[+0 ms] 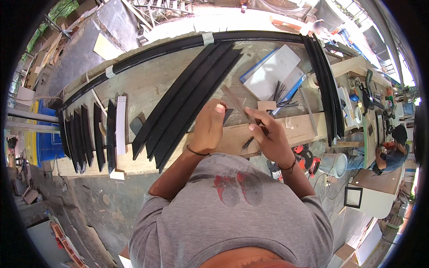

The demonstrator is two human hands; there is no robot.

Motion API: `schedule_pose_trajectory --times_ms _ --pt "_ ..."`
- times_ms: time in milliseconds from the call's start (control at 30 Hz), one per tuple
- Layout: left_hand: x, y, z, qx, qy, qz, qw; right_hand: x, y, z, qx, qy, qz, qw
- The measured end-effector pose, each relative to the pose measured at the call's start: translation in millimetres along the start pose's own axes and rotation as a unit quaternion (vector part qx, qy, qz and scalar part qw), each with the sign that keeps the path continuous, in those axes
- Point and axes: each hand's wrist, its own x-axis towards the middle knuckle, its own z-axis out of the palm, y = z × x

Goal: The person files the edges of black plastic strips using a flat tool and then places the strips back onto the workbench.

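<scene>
My left hand (pixel 209 128) is closed, thumb on top, at the near edge of the workbench. What it holds, if anything, is hidden; a small dark flat piece (pixel 229 115) shows just beside its fingers. My right hand (pixel 271 139) is pinched on a thin brownish strip (pixel 238 103), which slants away to the upper left. The strip is blurred, so its material is unclear. Below these fingers lies a small tuft of dark bristle-like pieces (pixel 247 143). Left of my left hand, long black profile strips (pixel 187 96) lie slantwise across the bench.
Short black strips (pixel 82 134) and a white strip (pixel 120 125) lie on the left. A white-and-blue flat box (pixel 273 73), thin black slivers (pixel 280 94) and a wooden block (pixel 267 105) lie beyond my right hand. A bucket (pixel 333 165) stands right; another person (pixel 389 154) is farther right.
</scene>
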Motion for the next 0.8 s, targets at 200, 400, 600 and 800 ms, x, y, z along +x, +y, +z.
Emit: schedule_pose_trajectory --times_ms 200,400,600,800 --pt "-5.3 3.7 7.7 0.023 -0.046 0.038 0.998 10.2 4.1 -10.7 -0.014 -0.097 0.079 0.992" --pt "-7.2 19.1 9.0 0.102 -0.088 -0.006 0.991 -5.6 15.5 -38.1 0.06 -0.131 0.046 0.988" --pt "-6.4 24.4 7.2 -0.015 -0.187 -0.027 0.982 7.8 1.1 -28.1 0.084 -0.181 -0.026 0.979" --pt "-4.7 19.0 -9.4 0.02 -0.217 -0.117 0.969 -14.0 30.0 -39.1 0.107 -0.198 0.012 0.974"
